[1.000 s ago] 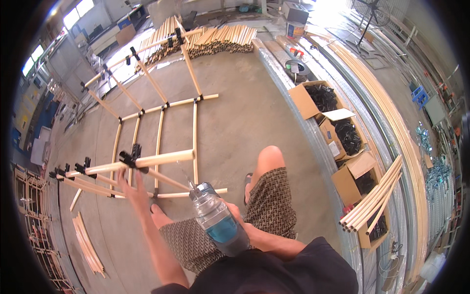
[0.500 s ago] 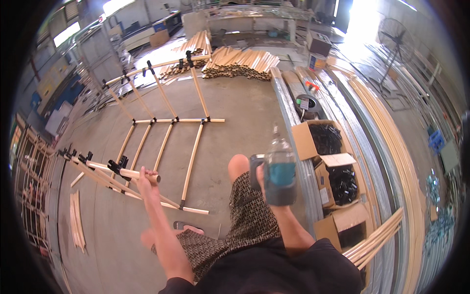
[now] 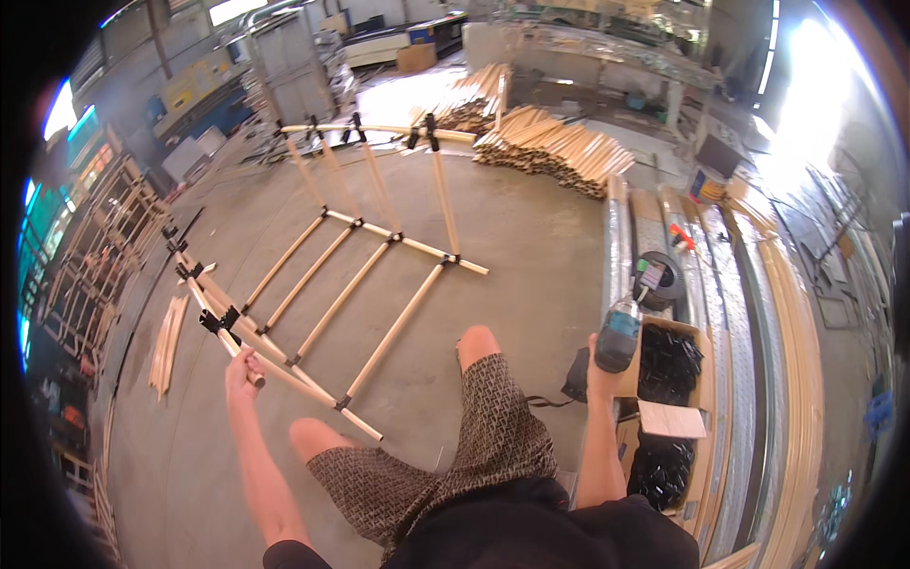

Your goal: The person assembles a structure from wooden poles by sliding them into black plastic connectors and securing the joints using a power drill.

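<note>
My left hand [image 3: 245, 373] is closed around the near end of a beige pole [image 3: 231, 343], just below a black clamp joint [image 3: 219, 320]. That pole belongs to a standing rack [image 3: 394, 331] of beige poles and black joints, spread over the floor ahead and to the left. In my right hand [image 3: 601, 384] is a teal and black cordless drill [image 3: 618, 341], its handle gripped and its nose tilted up and away from me. The drill is apart from the rack, over the edge of an open cardboard box [image 3: 627, 381].
Black plastic joints [image 3: 669, 365] fill the boxes at my right. Wrapped metal lengths [image 3: 617, 228] and long beige poles [image 3: 791, 360] lie beyond them. A cut-pole pile [image 3: 555, 147] sits at the back; several short poles [image 3: 169, 346] lie at left.
My view has turned rightward and shifted. The drill, still in my right hand, has swung right and outward to the boxes. My left hand keeps its grip on the pole, now lower and further left.
</note>
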`<state>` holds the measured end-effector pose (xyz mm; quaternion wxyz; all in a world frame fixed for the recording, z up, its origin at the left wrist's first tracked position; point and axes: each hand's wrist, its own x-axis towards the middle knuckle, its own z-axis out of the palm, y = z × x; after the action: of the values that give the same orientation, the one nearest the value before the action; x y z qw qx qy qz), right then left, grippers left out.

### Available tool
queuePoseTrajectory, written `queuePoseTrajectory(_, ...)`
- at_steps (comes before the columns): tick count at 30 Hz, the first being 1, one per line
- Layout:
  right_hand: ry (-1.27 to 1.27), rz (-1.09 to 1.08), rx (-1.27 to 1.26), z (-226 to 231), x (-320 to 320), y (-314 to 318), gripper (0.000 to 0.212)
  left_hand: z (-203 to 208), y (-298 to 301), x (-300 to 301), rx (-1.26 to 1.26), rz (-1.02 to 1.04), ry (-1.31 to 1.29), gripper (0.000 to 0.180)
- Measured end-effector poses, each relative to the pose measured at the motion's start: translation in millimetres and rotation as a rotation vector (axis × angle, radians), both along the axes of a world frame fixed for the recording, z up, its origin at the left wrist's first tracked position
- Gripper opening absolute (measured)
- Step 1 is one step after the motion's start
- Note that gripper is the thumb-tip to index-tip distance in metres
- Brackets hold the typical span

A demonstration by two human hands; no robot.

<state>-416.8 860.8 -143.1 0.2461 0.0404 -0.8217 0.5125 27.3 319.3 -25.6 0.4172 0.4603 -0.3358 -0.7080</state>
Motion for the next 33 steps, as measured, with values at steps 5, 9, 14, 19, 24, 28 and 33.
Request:
queuePoseTrajectory(5,-0.163,0.232,-0.363,2.1,-76.9,-28.1,0.036,-3.7,19.8,33.4,0.002,0.071,-0.074,0.023)
queuePoseTrajectory(9,-0.216,0.397,-0.376,-2.0,-126.1,-70.5,0.041,-9.1,32.3,35.6,-0.048,0.146,-0.081,0.024)
queuePoseTrajectory(14,-0.268,0.441,-0.343,-28.1,-219.0,-124.6,0.047,-3.0,44.5,9.8,-0.094,0.168,-0.143,0.021)
queuePoseTrajectory(19,-0.312,0.553,-0.242,-3.8,-244.9,-162.4,0.069,0.3,57.2,20.1,-0.095,0.211,-0.194,0.024)
queuePoseTrajectory(24,-0.33,0.538,-0.13,-15.8,-294.5,-185.4,0.07,39.9,83.6,-8.4,-0.018,0.231,-0.325,0.022)
queuePoseTrajectory(28,-0.33,0.496,-0.282,-44.5,-329.9,-214.1,0.059,59.9,104.3,-34.1,0.007,0.285,-0.353,0.021)
queuePoseTrajectory(33,-0.534,0.551,-0.488,-57.3,-336.4,-236.3,0.019,43.8,150.0,-53.4,0.021,0.313,-0.306,0.022)
